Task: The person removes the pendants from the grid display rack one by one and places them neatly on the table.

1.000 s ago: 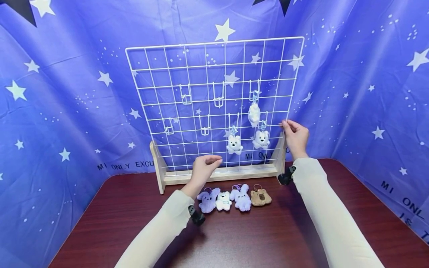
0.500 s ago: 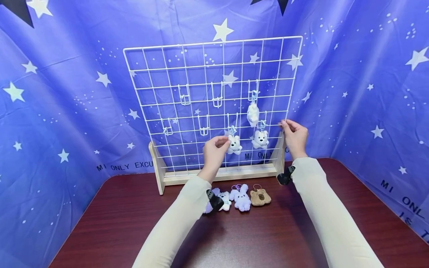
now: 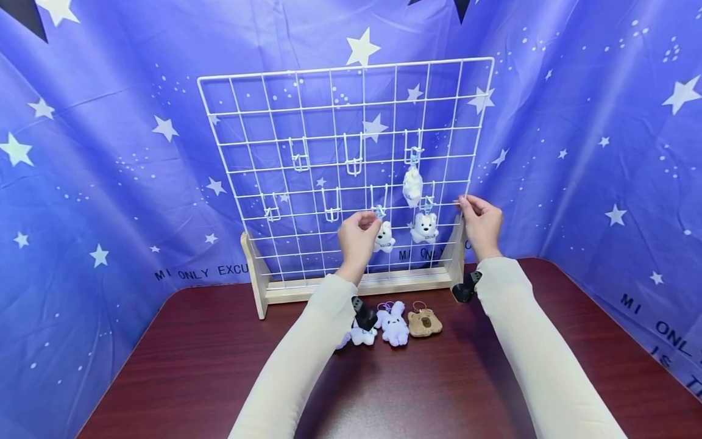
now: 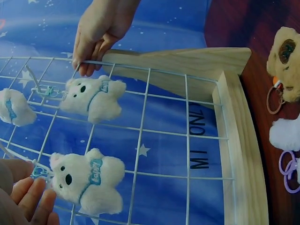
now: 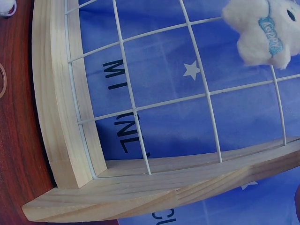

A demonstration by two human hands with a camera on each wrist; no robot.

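Lifted from just above the wooden base (image 3: 408, 283) since the earlier frame, the left hand (image 3: 358, 241) is now held at the leftmost hanging white bear (image 4: 89, 180). That hand's fingers are curled at the blue clasp (image 4: 41, 172); whether the clasp is pinched cannot be told. Adjusting how the bear hangs on the grid (image 3: 396, 65) seems to be in hand; precise fingertip control is called for next. Farther right, the grid's right edge is pinched by the right hand (image 3: 482, 222), its place unchanged.
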